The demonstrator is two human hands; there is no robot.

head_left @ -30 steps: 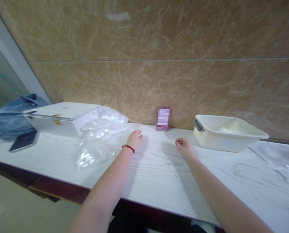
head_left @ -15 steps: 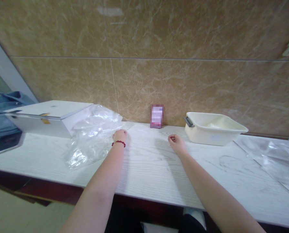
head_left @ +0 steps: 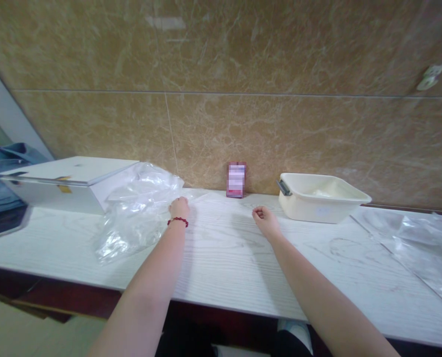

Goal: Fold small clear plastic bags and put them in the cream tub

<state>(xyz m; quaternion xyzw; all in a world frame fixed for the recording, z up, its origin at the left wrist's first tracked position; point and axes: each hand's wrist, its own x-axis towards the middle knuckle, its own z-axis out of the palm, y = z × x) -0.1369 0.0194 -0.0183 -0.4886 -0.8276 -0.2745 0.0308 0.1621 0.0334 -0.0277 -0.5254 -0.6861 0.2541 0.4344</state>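
Observation:
My left hand (head_left: 179, 206), with a red bead bracelet at the wrist, rests on the edge of a crumpled clear plastic bag (head_left: 137, 210) on the white wood-grain table (head_left: 224, 258). Its fingers are curled onto the plastic. My right hand (head_left: 264, 218) lies on the bare tabletop in a loose fist, with nothing visible in it. A small red and white box (head_left: 236, 179) stands against the wall between and beyond both hands.
A cream plastic tub (head_left: 319, 197) with a dark handle sits right of my right hand. A flat white box (head_left: 63, 181) lies left of the bag, with blue cloth (head_left: 3, 173) and a dark phone (head_left: 1, 223) further left. Clear plastic sheets (head_left: 421, 243) lie far right. A marble wall backs the table.
My left hand drew back left from the bare table onto the bag's edge and its fingers curled. The right hand stayed fisted. The view shifted slightly right.

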